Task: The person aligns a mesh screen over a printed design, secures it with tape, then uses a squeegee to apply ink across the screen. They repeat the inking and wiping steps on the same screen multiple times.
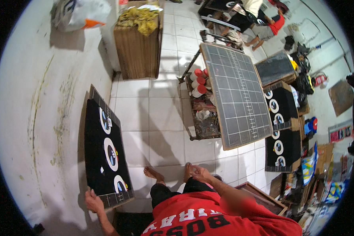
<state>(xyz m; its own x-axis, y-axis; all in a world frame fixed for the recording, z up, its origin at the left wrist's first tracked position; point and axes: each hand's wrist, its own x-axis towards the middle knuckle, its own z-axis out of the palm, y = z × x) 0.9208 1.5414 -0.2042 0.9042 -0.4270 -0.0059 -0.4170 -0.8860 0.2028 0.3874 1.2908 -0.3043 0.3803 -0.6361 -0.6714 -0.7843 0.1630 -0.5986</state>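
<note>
At the lower left, my left hand grips the bottom edge of a grid-marked board standing against the white wall. A black panel printed with three white ring designs lies on that board. My right hand hangs over my right foot with its fingers curled; whether anything is in them is too small to make out.
A bare gridded board tops a cart with red-lidded containers. More printed black panels stand at right. A wooden cabinet with yellow cloth stands ahead. Two people are at the back right, among clutter.
</note>
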